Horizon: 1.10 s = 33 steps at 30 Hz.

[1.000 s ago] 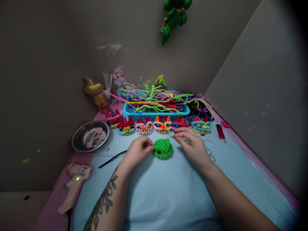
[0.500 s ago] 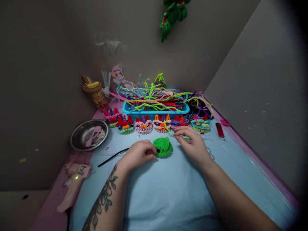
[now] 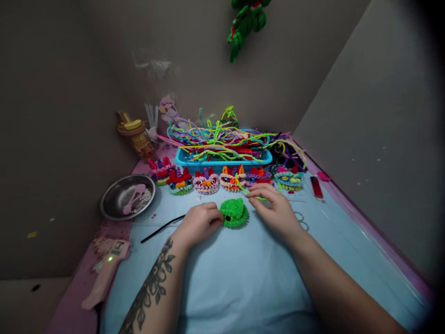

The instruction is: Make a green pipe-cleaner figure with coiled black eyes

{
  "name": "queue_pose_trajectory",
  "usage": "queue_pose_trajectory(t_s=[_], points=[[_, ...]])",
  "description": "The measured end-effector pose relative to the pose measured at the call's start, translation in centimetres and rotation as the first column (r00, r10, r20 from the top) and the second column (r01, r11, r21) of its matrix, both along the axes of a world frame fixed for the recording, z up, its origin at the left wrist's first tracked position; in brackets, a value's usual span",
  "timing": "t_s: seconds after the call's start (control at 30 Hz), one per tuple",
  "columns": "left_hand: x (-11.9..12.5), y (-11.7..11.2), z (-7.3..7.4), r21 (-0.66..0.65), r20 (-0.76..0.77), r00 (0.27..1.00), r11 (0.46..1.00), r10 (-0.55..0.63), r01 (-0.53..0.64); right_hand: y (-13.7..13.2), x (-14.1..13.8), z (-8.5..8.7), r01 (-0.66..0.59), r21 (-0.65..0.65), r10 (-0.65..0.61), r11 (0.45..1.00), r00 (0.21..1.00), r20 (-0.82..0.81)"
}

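Note:
A bright green piece of coiled pipe cleaner [image 3: 236, 212], shaped like a small animal head with a black eye, lies on the blue sheet. Its left edge is pinched by my left hand [image 3: 203, 220], whose fingers are curled. A black pipe cleaner [image 3: 162, 228] sticks out from behind that hand; its other end is hidden. Right of the green head, my right hand [image 3: 274, 206] holds a thin lime-green pipe cleaner [image 3: 240, 185] between thumb and fingers. The curved free end points up in front of the finished heads.
Several colourful pipe-cleaner heads [image 3: 206, 181] stand in a row before a blue tray [image 3: 222, 163] heaped with pipe cleaners. At left are a steel bowl [image 3: 111, 197] with beads, a pink glue gun [image 3: 104, 278] and a cup [image 3: 137, 137]. Scissors [image 3: 302, 221] lie at right.
My right hand has shifted slightly left with the lime-green pipe cleaner. My left hand stays at the green head, its fingers a little more curled. The view has tilted slightly.

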<state>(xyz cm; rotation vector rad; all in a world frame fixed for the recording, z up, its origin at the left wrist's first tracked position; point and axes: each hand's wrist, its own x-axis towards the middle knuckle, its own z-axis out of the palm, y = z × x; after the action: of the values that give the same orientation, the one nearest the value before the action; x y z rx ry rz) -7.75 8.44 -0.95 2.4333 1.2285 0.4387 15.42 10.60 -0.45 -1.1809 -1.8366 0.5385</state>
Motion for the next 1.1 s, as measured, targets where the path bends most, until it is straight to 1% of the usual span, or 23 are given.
queue_pose_trajectory(t_s=[0.27,0.37,0.43,0.5,0.57,0.6,0.63,0.67,0.7,0.77,0.8,0.87,0.93,1.1], points=[[0.5,-0.3,0.4,0.014,-0.014,1.0,1.0,0.011,-0.01,0.1,-0.1,-0.2,-0.02,0.0,0.02,1.0,1.0,-0.007],[0.3,-0.4,0.6,0.0,0.036,0.999,0.999,0.038,-0.038,0.1,-0.1,-0.3,-0.02,-0.01,0.02,1.0,1.0,-0.006],[-0.2,-0.3,0.9,-0.001,0.108,0.988,0.994,0.107,-0.107,0.1,-0.1,-0.3,-0.018,-0.008,0.018,1.0,1.0,-0.004],[-0.8,-0.1,1.0,0.011,0.145,0.959,0.969,0.243,-0.247,0.1,0.0,-0.2,-0.018,-0.009,0.018,1.0,1.0,-0.006],[-1.5,0.3,0.9,0.021,0.093,0.911,0.914,0.401,-0.405,0.1,0.0,-0.1,-0.037,-0.021,0.037,0.999,0.999,-0.002],[-1.7,0.5,0.8,0.022,0.049,0.887,0.887,0.459,-0.461,0.0,0.0,0.1,-0.063,-0.028,0.064,0.998,0.998,0.006],[-1.8,0.6,0.7,0.019,0.018,0.872,0.872,0.49,-0.49,-0.1,0.0,0.2,-0.099,-0.032,0.1,0.995,0.995,0.024],[-1.8,0.7,0.6,0.01,0.017,0.872,0.872,0.489,-0.489,-0.2,-0.1,0.2,-0.141,-0.033,0.142,0.989,0.989,0.049],[-1.7,0.8,0.4,-0.008,0.052,0.887,0.888,0.459,-0.459,-0.3,-0.2,0.2,-0.186,-0.034,0.188,0.982,0.979,0.083],[-1.3,0.8,0.3,-0.058,0.19,0.917,0.937,0.35,-0.345,-0.6,-0.5,0.0,-0.253,-0.043,0.257,0.966,0.955,0.15],[-1.0,0.7,0.2,-0.084,0.258,0.92,0.956,0.293,-0.281,-0.7,-0.8,-0.3,-0.269,-0.052,0.274,0.962,0.946,0.173],[-0.3,0.6,0.0,-0.13,0.337,0.914,0.972,0.227,-0.193,-1.0,-1.3,-1.0,-0.276,-0.077,0.286,0.958,0.938,0.196],[0.2,0.4,-0.2,-0.155,0.36,0.909,0.974,0.211,-0.164,-1.1,-1.8,-1.6,-0.268,-0.097,0.282,0.959,0.938,0.2],[0.9,0.3,-0.7,-0.175,0.348,0.909,0.968,0.229,-0.177,-1.6,-2.9,-2.5,-0.265,-0.084,0.276,0.961,0.947,0.164]])
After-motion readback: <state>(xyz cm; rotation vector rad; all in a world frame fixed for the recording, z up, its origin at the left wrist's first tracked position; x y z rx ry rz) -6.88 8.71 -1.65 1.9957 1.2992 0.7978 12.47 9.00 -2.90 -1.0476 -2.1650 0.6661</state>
